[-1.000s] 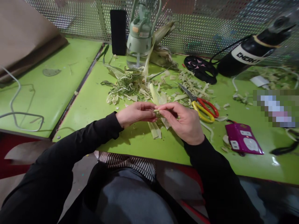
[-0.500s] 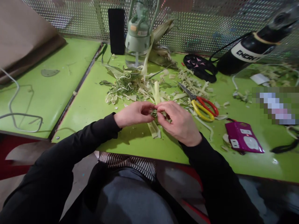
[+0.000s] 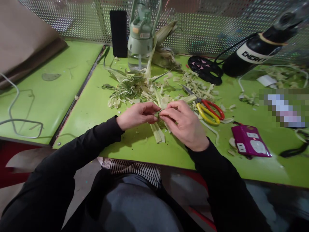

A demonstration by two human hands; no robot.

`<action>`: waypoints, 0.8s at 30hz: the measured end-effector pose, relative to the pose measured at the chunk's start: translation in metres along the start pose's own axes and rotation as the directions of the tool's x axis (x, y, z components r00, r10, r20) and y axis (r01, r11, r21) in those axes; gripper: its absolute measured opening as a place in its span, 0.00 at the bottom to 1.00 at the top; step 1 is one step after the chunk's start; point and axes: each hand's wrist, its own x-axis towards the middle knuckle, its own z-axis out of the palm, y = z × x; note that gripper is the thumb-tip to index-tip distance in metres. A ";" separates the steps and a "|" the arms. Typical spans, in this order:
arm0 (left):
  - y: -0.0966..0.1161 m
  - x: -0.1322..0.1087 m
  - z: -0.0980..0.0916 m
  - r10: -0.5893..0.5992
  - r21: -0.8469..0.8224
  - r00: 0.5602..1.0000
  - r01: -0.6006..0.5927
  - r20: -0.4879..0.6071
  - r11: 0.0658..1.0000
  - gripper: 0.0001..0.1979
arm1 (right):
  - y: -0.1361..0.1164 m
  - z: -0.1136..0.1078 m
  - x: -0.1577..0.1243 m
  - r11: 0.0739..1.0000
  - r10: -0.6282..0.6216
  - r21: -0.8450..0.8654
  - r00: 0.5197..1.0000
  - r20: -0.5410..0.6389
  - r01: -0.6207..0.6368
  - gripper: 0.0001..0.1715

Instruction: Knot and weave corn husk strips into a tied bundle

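Note:
Near the front edge of the green table, my left hand point(image 3: 138, 116) pinches a small bundle of green leaf strips point(image 3: 157, 114). My right hand point(image 3: 185, 125) meets it from the right, thumb and fingers closed on the same bundle. Pale strips point(image 3: 157, 132) stick out below the fingers, and others fan out above them. Just beyond the hands lies a heap of curled green and pale shreds point(image 3: 130, 86). Scissors point(image 3: 209, 111) with one red and one yellow handle rest to the right of my right hand, blades pointing away to the left.
A bottle with a straw point(image 3: 140, 42) and a black phone point(image 3: 118, 33) stand at the back. A dark bottle point(image 3: 251, 54), a black object point(image 3: 205, 69) and a purple packet point(image 3: 251, 141) are at the right. Brown paper point(image 3: 26, 42) and a white cable point(image 3: 14, 96) lie left.
The pale strips above my hands have shifted, with one now slanting to the right toward the scissors. My right hand's fingers have straightened slightly. Both hands remain together at the bundle.

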 end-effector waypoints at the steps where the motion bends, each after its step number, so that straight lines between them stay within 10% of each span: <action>1: 0.000 0.000 0.000 -0.004 -0.001 1.000 0.004 0.009 1.000 0.12 | 0.000 0.000 0.000 1.000 0.013 0.004 1.000 -0.002 -0.013 0.04; 24: -0.002 0.000 0.005 -0.018 -0.038 0.999 0.019 0.037 0.999 0.10 | 0.000 -0.007 0.001 0.983 0.140 0.117 0.990 -0.007 -0.138 0.03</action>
